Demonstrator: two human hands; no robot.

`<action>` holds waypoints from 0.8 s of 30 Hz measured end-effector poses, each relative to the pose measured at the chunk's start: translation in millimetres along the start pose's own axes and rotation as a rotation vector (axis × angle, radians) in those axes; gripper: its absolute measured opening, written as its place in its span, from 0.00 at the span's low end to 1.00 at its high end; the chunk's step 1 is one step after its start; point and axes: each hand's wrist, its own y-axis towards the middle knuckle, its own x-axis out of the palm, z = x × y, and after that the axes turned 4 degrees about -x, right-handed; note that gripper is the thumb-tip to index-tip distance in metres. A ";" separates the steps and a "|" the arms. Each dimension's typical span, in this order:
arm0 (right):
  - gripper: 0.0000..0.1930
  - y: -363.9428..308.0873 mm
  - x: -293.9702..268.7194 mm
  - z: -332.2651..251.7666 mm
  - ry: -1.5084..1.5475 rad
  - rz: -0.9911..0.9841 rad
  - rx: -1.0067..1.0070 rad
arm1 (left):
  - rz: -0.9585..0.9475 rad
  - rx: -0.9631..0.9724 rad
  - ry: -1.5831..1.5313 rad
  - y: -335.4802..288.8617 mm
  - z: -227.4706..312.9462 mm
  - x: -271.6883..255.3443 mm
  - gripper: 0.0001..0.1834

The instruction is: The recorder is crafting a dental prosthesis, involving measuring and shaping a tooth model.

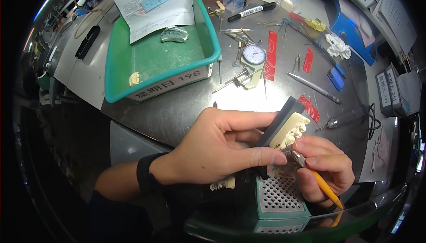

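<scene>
My left hand (222,143) grips a dental model (290,131) by its dark grey base (284,116), thumb on the near side and fingers behind. The model is cream-coloured, with its row of teeth turned to the right. My right hand (326,165) is closed on a yellow-handled pen-shaped tool (327,187) with a metal front end. Its tip is close to the model's lower end; whether it touches cannot be made out. Below both hands sits a perforated metal grille (282,195) in a green frame. Another cream model piece (223,183) shows partly under my left wrist.
A green tray (162,72) at the far left holds a paper sheet (151,3), a greenish-grey impression piece (174,34) and a small cream piece (134,79). A dial gauge (254,55), a black marker (251,12), a silver pen (314,87) and a corded handpiece (346,116) lie on the metal bench.
</scene>
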 end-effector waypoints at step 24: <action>0.14 4.1 -1.7 -2.5 -0.021 -0.036 0.016 | -0.008 0.156 -0.005 2.4 -6.0 2.3 0.25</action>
